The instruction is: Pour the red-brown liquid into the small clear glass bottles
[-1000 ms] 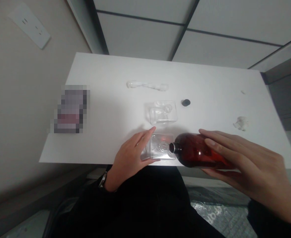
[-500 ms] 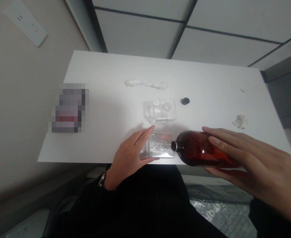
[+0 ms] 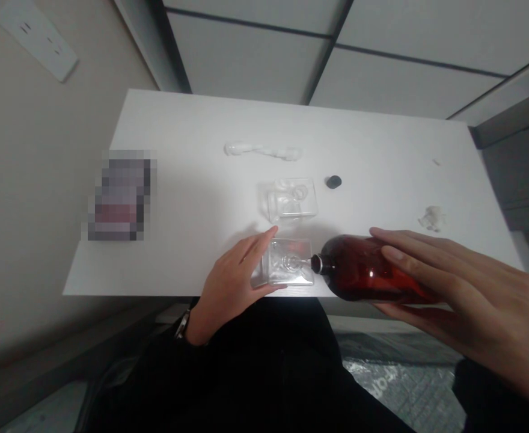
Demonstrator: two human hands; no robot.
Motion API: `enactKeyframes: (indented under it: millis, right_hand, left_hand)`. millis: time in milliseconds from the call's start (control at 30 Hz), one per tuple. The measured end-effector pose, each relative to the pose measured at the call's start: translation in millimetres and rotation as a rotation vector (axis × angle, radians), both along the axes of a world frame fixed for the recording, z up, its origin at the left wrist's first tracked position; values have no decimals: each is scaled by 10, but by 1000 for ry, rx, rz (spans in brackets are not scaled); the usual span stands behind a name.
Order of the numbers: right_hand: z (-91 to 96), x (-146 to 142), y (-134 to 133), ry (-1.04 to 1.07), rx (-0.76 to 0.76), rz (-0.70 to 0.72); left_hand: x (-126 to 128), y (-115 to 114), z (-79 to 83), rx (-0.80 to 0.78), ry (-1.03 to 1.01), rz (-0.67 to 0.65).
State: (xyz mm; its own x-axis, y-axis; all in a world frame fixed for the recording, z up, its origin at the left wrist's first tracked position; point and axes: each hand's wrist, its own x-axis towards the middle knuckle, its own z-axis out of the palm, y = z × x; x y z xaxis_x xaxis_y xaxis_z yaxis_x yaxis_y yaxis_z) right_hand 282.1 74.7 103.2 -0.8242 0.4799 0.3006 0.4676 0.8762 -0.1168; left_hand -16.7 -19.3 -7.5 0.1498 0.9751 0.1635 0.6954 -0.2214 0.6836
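Note:
My left hand [image 3: 231, 285] grips a small clear square bottle [image 3: 289, 261] standing at the near edge of the white table [image 3: 187, 162]. My right hand [image 3: 463, 294] is wrapped round a dark amber bottle [image 3: 359, 273], tipped on its side with its open neck just right of and above the clear bottle's mouth. A second clear square bottle [image 3: 289, 198] stands just behind. A small black cap [image 3: 333, 181] lies to its right.
A clear plastic pump part [image 3: 259, 150] lies further back on the table. A crumpled white scrap [image 3: 430, 217] sits at the right. A blurred object [image 3: 120, 195] rests near the left edge. The wall with a white socket plate [image 3: 36, 39] is on the left.
The amber bottle's neck has drifted slightly to the right, and the view has shifted a little. Both hands keep their hold.

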Motion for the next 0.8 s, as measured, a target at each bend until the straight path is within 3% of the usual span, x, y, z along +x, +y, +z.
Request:
enactKeyframes:
  millis: [800]
  right_hand:
    - [27,-11,10,-45,68,24]
  left_hand:
    - [-10,1,-38,35,14,-3]
